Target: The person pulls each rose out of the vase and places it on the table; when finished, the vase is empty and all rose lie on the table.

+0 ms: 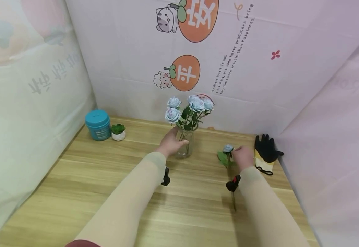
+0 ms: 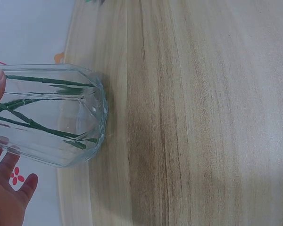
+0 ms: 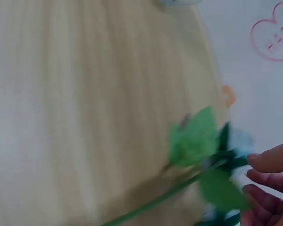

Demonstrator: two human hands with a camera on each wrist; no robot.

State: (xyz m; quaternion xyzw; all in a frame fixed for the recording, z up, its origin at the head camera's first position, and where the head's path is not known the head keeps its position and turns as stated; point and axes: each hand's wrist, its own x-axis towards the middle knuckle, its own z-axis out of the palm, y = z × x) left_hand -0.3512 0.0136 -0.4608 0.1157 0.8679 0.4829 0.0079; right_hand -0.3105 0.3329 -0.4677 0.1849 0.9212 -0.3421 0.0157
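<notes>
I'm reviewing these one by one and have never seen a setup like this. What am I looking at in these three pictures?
There is no robot here: a person works bare-handed. The widest picture looks forward and down from the head; the other two are taken from the left and right wrists.

The left hand holds a glass vase with pale blue roses in it. The right hand is at the bloom of a single rose; blur in its wrist view hides whether it grips.

On the wood-grain table there are also a blue tub, a small potted plant and a black-and-yellow glove.
</notes>
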